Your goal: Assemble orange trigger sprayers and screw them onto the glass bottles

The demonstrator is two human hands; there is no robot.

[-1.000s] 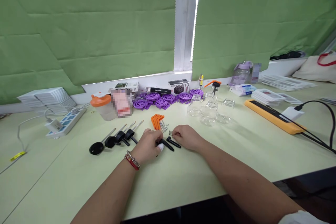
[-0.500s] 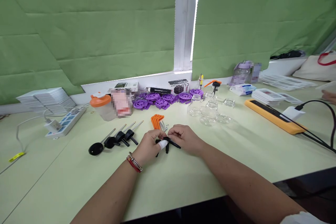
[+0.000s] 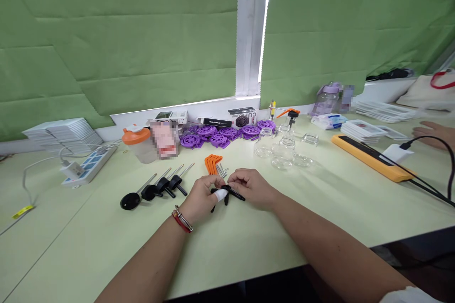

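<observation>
Between the fingertips of both hands is a small black plastic piece with several slim arms pointing outward. My left hand, its thumb wrapped in white, is closed on the piece from the left. My right hand pinches at its top from the right; the fingers hide the join. Just beyond the hands lie several orange bent handles, with thin metal screws beside them. To the left are several black round lids with metal rods sticking out.
Purple plastic wheel-like parts lie at the back by small boxes. Glass jars stand right of them. An orange-lidded shaker and a power strip are left. A yellow power strip lies right, near another person's hand.
My hands stay nearly in place on the black plastic piece, with only slight finger movement. At the far right the other person's hand has reached further into view over the table.
</observation>
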